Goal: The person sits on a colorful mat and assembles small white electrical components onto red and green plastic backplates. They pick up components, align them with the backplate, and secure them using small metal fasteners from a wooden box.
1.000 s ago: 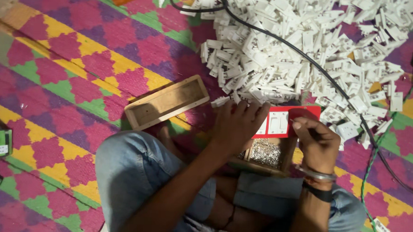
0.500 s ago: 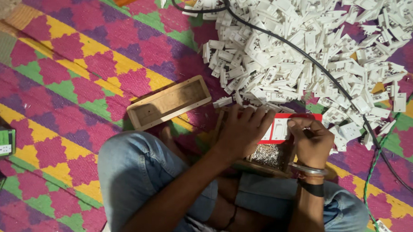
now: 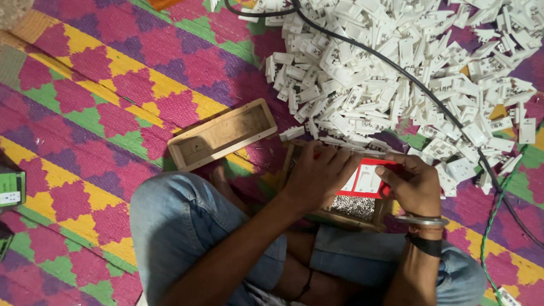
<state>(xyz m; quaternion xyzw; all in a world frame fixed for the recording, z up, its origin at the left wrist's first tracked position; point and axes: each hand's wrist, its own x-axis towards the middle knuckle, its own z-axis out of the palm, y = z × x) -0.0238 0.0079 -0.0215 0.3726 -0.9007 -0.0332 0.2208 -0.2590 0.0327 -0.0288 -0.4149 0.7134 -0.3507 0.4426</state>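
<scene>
Red fixture at lower centre: left hand presses flat on it, right hand grips its edge (fitting a white part, seemingly); next needs steady alignment.

The left hand has slid further over the red card, while the right hand has closed in on its right edge.
</scene>
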